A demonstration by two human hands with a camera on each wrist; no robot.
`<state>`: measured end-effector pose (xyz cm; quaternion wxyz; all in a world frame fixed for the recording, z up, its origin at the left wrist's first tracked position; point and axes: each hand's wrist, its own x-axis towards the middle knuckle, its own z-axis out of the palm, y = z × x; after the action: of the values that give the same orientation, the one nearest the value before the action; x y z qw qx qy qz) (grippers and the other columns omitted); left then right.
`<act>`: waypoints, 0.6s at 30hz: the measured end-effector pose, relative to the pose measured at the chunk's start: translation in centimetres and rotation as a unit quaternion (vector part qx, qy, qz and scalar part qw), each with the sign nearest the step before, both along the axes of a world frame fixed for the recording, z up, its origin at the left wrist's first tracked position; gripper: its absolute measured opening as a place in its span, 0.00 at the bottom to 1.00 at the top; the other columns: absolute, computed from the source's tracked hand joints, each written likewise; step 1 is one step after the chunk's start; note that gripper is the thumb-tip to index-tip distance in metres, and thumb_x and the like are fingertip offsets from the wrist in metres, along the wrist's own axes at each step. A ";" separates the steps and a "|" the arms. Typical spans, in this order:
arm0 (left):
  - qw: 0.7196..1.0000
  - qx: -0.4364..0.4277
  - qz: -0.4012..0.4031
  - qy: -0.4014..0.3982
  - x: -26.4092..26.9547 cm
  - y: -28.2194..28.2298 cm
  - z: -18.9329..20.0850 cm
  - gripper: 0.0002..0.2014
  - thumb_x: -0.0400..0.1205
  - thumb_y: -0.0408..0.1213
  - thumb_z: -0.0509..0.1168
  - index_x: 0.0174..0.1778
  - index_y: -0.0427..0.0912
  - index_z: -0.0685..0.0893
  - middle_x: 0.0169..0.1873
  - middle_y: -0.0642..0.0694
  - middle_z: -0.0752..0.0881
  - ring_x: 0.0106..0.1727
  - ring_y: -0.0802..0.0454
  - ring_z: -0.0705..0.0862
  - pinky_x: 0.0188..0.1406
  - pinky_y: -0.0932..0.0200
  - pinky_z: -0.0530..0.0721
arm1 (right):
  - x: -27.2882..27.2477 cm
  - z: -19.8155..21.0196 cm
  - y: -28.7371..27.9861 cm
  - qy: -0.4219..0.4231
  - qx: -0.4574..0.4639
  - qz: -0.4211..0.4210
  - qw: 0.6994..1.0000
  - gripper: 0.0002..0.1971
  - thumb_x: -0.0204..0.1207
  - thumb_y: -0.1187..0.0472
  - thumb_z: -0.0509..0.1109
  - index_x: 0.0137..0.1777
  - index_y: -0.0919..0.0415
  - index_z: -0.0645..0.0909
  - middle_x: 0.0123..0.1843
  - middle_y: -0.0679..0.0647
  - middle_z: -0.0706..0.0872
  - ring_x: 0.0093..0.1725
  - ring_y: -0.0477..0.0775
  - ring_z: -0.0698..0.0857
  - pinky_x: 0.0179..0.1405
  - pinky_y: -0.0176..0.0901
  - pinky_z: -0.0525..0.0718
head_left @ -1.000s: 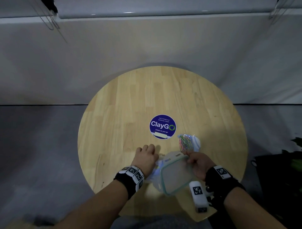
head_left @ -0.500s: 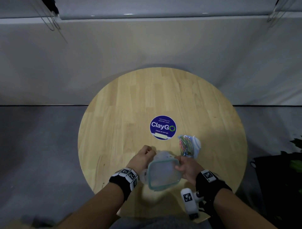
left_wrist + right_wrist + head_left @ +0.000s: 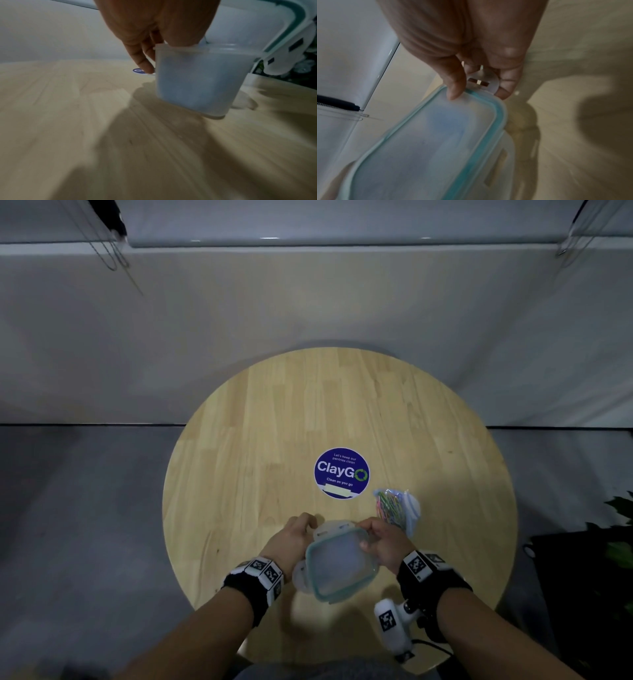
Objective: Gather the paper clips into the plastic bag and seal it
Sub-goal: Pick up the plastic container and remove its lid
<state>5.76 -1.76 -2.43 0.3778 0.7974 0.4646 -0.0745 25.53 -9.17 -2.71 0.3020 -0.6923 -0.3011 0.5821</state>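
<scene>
A clear plastic bag with several coloured paper clips inside lies on the round wooden table, just beyond my right hand. Between my hands is a frosted plastic container, tilted, with something hazy blue inside. My left hand grips its rim, thumb on the near edge. The teal-rimmed lid hovers over the container, lifted off the rim on one side. My right hand pinches the lid's latch tab between thumb and fingers.
A round blue ClayGo sticker marks the table's middle. A white device with a black-and-white marker hangs near the front edge by my right wrist. Dark plant leaves stand off the table's right side. A pale wall lies behind.
My left hand left the tabletop and took hold of the container. The lid swung from beside my right hand to over the container, and both hands drew together toward the table's middle.
</scene>
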 end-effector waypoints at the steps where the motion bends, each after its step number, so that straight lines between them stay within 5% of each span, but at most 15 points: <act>1: 0.999 -0.007 0.040 -0.013 -0.1 -0.1 0.0 0.12 0.79 0.40 0.62 0.58 0.49 0.72 0.58 0.46 0.76 0.53 0.44 0.81 0.45 0.55 0.79 | 0.0 0.2 0.2 -0.003 0.003 0.014 1.000 0.15 0.70 0.82 0.63 0.45 0.60 0.79 0.41 0.54 0.82 0.43 0.52 0.80 0.35 0.36 0.79; 4: 0.997 0.004 0.076 -0.023 -0.3 -0.6 0.3 0.10 0.78 0.40 0.62 0.54 0.48 0.72 0.54 0.45 0.77 0.48 0.42 0.82 0.41 0.55 0.78 | -0.1 0.8 0.9 -0.010 0.023 0.047 0.999 0.20 0.69 0.82 0.62 0.51 0.57 0.80 0.42 0.55 0.81 0.43 0.54 0.81 0.35 0.34 0.79; 7: 0.999 0.033 0.010 -0.023 -0.1 -0.7 0.6 0.12 0.80 0.37 0.61 0.59 0.40 0.73 0.56 0.43 0.75 0.55 0.43 0.78 0.47 0.53 0.78 | -0.2 1.1 1.4 -0.025 0.046 0.090 0.995 0.24 0.65 0.73 0.65 0.55 0.45 0.81 0.38 0.63 0.84 0.39 0.58 0.82 0.42 0.48 0.81; 11: 0.997 0.077 -0.005 -0.031 0.4 -0.6 1.1 0.14 0.80 0.34 0.61 0.61 0.35 0.75 0.60 0.41 0.76 0.58 0.43 0.73 0.55 0.55 0.73 | 0.2 1.0 2.0 -0.052 0.030 0.134 0.989 0.18 0.67 0.73 0.65 0.46 0.46 0.81 0.55 0.63 0.87 0.56 0.64 0.86 0.58 0.57 0.84; 15: 0.979 0.024 0.185 -0.087 0.0 -1.5 0.5 0.08 0.77 0.35 0.64 0.50 0.47 0.76 0.49 0.45 0.81 0.49 0.42 0.79 0.45 0.55 0.74 | 0.2 1.3 2.7 -0.094 0.018 0.141 0.985 0.17 0.71 0.77 0.63 0.48 0.53 0.79 0.42 0.52 0.84 0.42 0.50 0.82 0.36 0.29 0.78; 18: 0.954 -0.051 0.271 -0.120 -0.4 -2.3 -0.2 0.07 0.74 0.47 0.66 0.40 0.53 0.75 0.37 0.47 0.85 0.35 0.45 0.81 0.35 0.54 0.75 | -0.1 1.2 3.0 -0.116 0.018 0.135 0.984 0.16 0.72 0.76 0.62 0.49 0.54 0.79 0.31 0.42 0.76 0.32 0.40 0.75 0.29 0.27 0.71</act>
<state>5.37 -4.11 -2.67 0.4768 0.6242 0.6101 0.1037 25.39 -6.16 -1.50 0.1960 -0.7027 -0.4347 0.5280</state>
